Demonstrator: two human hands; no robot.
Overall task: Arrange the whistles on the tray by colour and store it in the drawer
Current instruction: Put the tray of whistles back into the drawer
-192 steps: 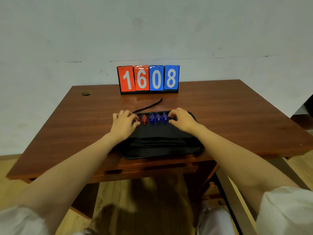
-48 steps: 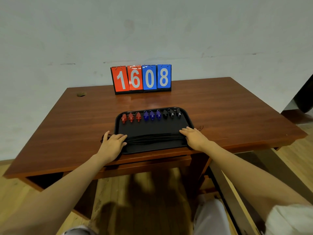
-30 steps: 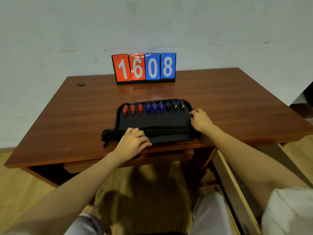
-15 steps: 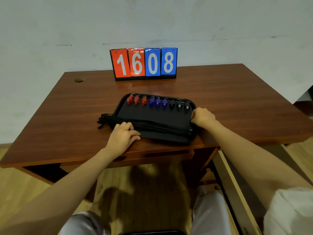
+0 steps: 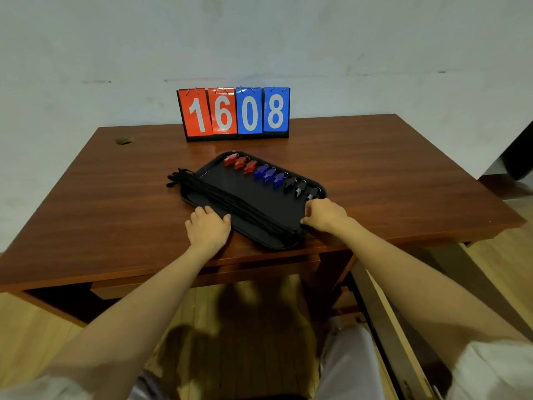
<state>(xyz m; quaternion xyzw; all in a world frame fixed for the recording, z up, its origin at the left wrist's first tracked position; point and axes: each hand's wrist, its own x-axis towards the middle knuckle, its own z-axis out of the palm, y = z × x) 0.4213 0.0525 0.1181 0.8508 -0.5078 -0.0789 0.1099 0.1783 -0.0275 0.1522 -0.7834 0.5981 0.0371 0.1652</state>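
A black tray (image 5: 271, 245) lies slanted on the wooden desk (image 5: 115, 203), its left end farther from me. Along its far rim stand three red whistles (image 5: 240, 162), three blue whistles (image 5: 269, 174) and three black whistles (image 5: 300, 187) in one row. Their black lanyards (image 5: 219, 194) run bundled across the tray and spill over its left end. My left hand (image 5: 207, 228) rests flat at the tray's near-left edge, thumb on the tray. My right hand (image 5: 324, 215) grips the tray's right rim with curled fingers. The drawer front (image 5: 259, 269) shows under the desk's front edge.
A flip scoreboard (image 5: 234, 114) reading 1608 stands at the back of the desk against the wall. A cable hole (image 5: 123, 140) sits at the back left. A wooden rail (image 5: 386, 321) slants down on the right beside my leg.
The tray has turned, its left end swinging away from me and its right end coming nearer. My left hand slid right along the near edge; my right hand keeps its hold on the rim.
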